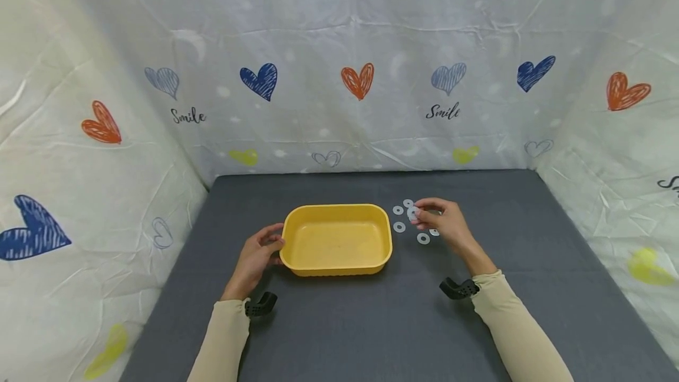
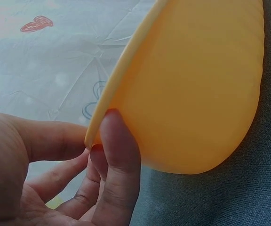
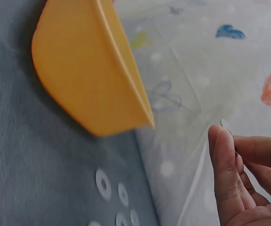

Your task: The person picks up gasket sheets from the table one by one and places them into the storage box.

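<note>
A yellow rectangular plastic tub [image 1: 336, 209] stands on the dark grey table. At its left end, my left hand [image 1: 253, 261] pinches the rim; the left wrist view shows the thumb [image 2: 121, 160] and index finger on either side of it. Off the tub's right end, my right hand [image 1: 447, 226] pinches a flat white washer [image 1: 409, 213] between thumb and fingers, held up over the table. The right wrist view shows just a thin edge of this washer [image 3: 225, 124] above the fingertips. Around and below that hand lie several white washers [image 3: 99, 183], partly covered by it in the head view.
The grey table [image 1: 350, 329] runs back to a white curtain [image 1: 318, 28] printed with hearts, which also hangs along both sides. Black wrist bands [image 1: 261, 304] are on both wrists, over cream sleeves. The tub's inside holds nothing visible.
</note>
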